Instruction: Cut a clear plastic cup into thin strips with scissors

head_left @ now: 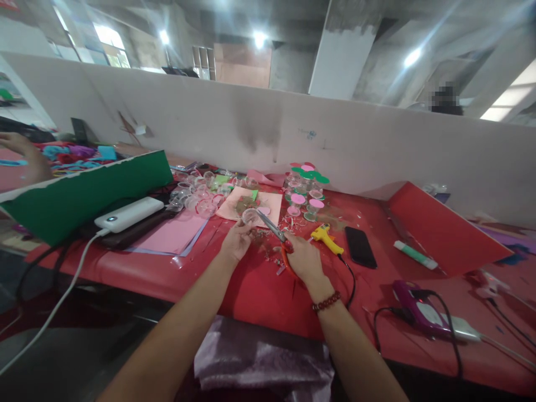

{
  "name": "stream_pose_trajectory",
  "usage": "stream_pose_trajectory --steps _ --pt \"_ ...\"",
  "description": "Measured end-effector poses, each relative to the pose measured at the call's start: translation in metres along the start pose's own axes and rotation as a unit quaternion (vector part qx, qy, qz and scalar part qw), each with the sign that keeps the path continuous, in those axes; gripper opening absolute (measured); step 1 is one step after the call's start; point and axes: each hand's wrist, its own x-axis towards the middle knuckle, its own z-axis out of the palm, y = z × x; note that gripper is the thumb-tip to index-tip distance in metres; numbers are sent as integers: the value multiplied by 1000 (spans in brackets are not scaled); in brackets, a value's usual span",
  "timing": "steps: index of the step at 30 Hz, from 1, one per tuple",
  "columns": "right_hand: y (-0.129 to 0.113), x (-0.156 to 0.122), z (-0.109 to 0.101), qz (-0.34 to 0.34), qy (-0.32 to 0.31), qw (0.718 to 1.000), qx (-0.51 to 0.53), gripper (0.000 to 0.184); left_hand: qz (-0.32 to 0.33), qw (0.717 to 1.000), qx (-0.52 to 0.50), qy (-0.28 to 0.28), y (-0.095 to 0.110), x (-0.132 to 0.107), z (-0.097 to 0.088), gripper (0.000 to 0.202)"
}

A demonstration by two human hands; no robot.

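From here I see the right hand [305,259] curled round scissors [274,228] angled toward ten o'clock, where the nearer left hand [237,241] pinches a clear plastic cup [249,215] at its own one o'clock.

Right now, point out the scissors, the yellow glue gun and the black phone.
Scissors [273,227]: head view, on the metal blades.
Yellow glue gun [328,239]: head view, on its body.
Black phone [360,247]: head view, middle of its dark upper face.

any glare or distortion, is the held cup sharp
Head view: ceiling lights bloom, streaking at right; head view: wide-angle stretch enlarges the forearms; head view: the held clear cup looks soft, its wall hard to make out.
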Motion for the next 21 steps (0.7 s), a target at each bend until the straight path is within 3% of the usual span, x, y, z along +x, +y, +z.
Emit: stream_pose_trajectory --steps 21 --pt "-1 0 -2 -21 -18 1000 8 37 7 1000 5 19 -2 4 -3 54"
